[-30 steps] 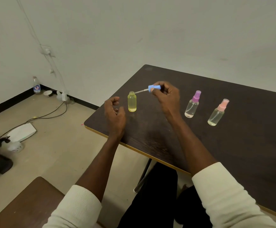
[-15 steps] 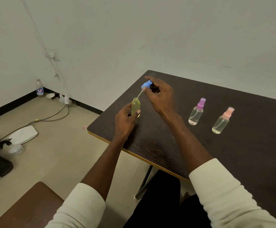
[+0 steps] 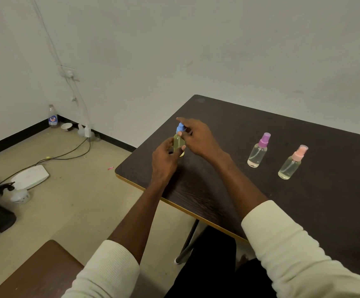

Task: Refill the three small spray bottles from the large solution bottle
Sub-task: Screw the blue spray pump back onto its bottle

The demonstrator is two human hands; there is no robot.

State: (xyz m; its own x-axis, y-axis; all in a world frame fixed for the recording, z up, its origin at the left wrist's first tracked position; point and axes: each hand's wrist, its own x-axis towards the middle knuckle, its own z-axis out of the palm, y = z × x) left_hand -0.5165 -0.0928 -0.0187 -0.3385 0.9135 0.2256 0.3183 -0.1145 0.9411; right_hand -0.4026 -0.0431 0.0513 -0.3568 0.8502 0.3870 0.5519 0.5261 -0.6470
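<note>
Now, left hand (image 3: 166, 158) gripping clear yellow-filled bottle (image 3: 178, 145), right hand (image 3: 198, 136) pinching blue plastic cap (image 3: 180, 127) — dark woodgrain table (image 3: 303, 211).

You had a small clear bottle (image 3: 179, 144) of yellowish liquid standing upright near the table's left corner, its blue spray cap (image 3: 180, 126) sitting at the neck. To its right stood a purple-capped bottle (image 3: 257, 152) and a pink-capped bottle (image 3: 290, 164), both upright, nearly clear, set apart.

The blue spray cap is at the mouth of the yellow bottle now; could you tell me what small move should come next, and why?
Probably twist the blue spray cap down with the right hand while the left hand steadies the yellow bottle: the cap sits on the neck, looking slightly tilted.
</note>
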